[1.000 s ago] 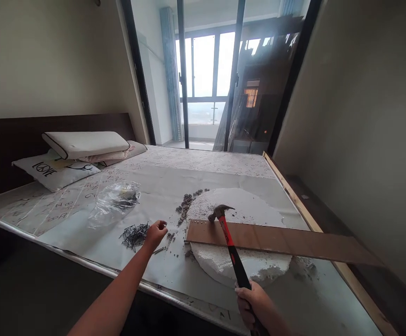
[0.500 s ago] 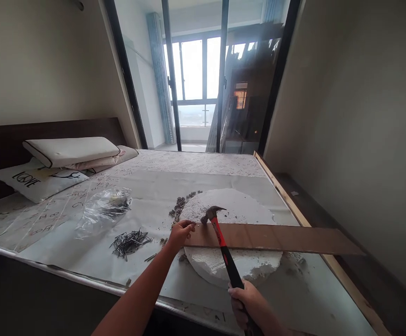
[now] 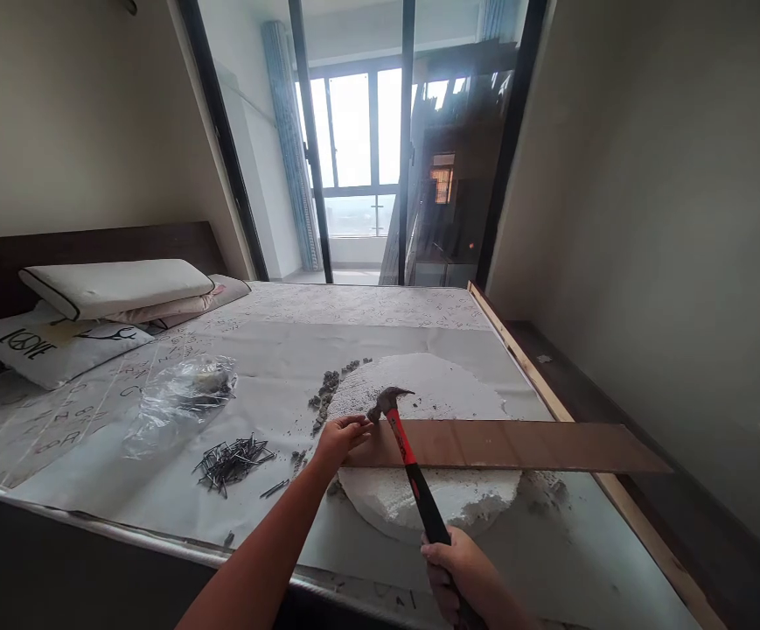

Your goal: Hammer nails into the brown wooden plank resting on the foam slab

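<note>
My right hand [image 3: 458,569] is wrapped round the black lower grip of a claw hammer [image 3: 411,455] with a red and black handle. The hammer's head is right beside the fingertips of my left hand [image 3: 340,437], over the left end of a long brown board [image 3: 504,444]. Those left fingers are pinched together; whatever is between them is too small to make out. The board lies flat across a round white foam block [image 3: 432,376] with crumbled, dirty edges. Left of my left forearm is a pile of loose nails [image 3: 232,462].
A clear plastic bag [image 3: 183,398] with dark contents lies beyond the nails. Grey crumbs [image 3: 325,389] edge the foam. Everything rests on a sheet-covered mattress [image 3: 288,359]. Pillows [image 3: 117,289] are at the back left. A wooden strip [image 3: 537,372] runs along the right edge, under the board's overhanging end.
The view has shifted slightly, so things appear a little further left. The hammer head stays close to my left fingertips, and both hands keep their grips.
</note>
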{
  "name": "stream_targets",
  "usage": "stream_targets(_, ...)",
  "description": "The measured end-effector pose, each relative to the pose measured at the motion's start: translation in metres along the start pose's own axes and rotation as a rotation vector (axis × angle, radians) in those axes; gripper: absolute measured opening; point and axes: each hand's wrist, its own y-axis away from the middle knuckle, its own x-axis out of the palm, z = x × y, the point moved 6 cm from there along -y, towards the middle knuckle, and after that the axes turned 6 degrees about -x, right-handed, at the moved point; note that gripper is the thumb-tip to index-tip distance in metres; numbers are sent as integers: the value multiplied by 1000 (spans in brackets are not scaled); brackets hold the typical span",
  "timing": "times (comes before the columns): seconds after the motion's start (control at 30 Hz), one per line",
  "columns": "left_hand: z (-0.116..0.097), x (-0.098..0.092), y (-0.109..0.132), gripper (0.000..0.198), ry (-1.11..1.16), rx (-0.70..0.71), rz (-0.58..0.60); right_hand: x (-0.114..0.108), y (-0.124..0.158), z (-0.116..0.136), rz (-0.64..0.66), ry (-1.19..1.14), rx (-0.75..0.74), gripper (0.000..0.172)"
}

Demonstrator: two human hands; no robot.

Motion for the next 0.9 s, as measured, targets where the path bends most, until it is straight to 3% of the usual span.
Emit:
stream_targets(0.23, -2, 2, -2, 15, 280, -114, -40, -2, -1, -1, -2, 50, -46, 35)
stream_targets(0.4, -5, -5, -4, 5, 371, -185, 18, -6, 12, 10, -10, 238, -125, 47)
stream_targets(0.5, -9, -12, -5, 10, 374, -153, 38, -7, 22, 18, -2, 280, -152, 47)
stream_targets(0.67, -11, -9, -6, 6, 211, -76, 34, -10, 26, 20, 7, 191, -133, 49)
stream_targets(0.77, -9, -4, -9, 10, -21, -47, 5, -13, 25, 20, 15, 212, -134, 46)
stream_targets(0.9, -13, 2, -12, 13, -310, 104, -52, -19, 25, 18, -11, 240, -116, 45)
